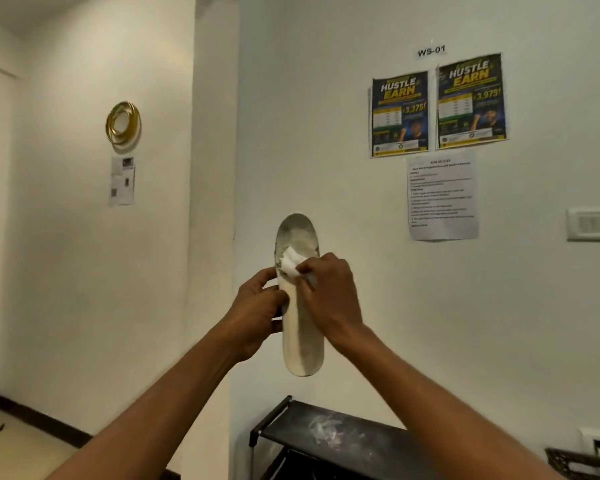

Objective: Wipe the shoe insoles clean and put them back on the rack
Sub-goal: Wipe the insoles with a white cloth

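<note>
My left grip (257, 306) clamps the upright insole (300, 327) by its edge; my right grip (329, 292) pinches a white wipe (291, 261) against its upper face, above the rack (329, 441).

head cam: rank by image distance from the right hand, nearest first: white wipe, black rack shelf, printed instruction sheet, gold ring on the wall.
From the right hand:
1. Crumpled white wipe: pinched in its fingers, on the pale insole.
2. Black rack shelf: below.
3. White printed instruction sheet: upper right; close to the shelf, hard to call.
4. Round gold ring: far upper left.
</note>
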The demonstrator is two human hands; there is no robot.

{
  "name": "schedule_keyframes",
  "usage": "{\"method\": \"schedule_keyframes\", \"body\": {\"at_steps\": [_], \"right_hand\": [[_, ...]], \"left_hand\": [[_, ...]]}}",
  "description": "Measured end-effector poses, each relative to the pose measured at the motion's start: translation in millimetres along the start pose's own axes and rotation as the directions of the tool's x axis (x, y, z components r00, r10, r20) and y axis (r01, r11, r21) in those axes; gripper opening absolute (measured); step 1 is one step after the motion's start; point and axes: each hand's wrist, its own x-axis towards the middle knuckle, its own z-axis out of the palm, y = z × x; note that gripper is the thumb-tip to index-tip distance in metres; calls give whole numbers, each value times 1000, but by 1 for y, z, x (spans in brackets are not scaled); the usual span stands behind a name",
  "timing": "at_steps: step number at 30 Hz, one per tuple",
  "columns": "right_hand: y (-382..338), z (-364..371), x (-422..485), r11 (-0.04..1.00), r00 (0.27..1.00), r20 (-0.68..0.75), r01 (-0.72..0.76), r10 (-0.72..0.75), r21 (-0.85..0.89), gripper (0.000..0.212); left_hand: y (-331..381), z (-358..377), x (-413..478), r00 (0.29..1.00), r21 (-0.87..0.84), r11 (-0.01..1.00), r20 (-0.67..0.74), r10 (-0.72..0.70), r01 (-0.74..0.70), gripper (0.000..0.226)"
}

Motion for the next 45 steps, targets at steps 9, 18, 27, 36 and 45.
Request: {"method": "schedule_keyframes", "body": {"at_steps": [9, 18, 27, 36, 45], "right_hand": [[-10, -76, 38, 965, 962, -78, 261, -260, -1, 38], [-35, -105, 61, 918, 904, -167, 394, -394, -39, 22], [-37, -121, 81, 888, 867, -195, 453, -459, -78, 11], [-47, -123, 94, 855, 830, -206, 501, -518, -133, 28], [-48, -130, 103, 874, 842, -234, 456, -485, -170, 27]], "left_hand": [[63, 39, -16, 974, 13, 992, 193, 117, -122, 71], [96, 58, -22, 962, 4, 985, 217, 167, -172, 82], [105, 61, -24, 957, 5, 983, 231, 177, -183, 80], [109, 59, -24, 952, 14, 979, 234, 196, -205, 80], [115, 40, -22, 955, 44, 971, 200, 221, -234, 86]]}}
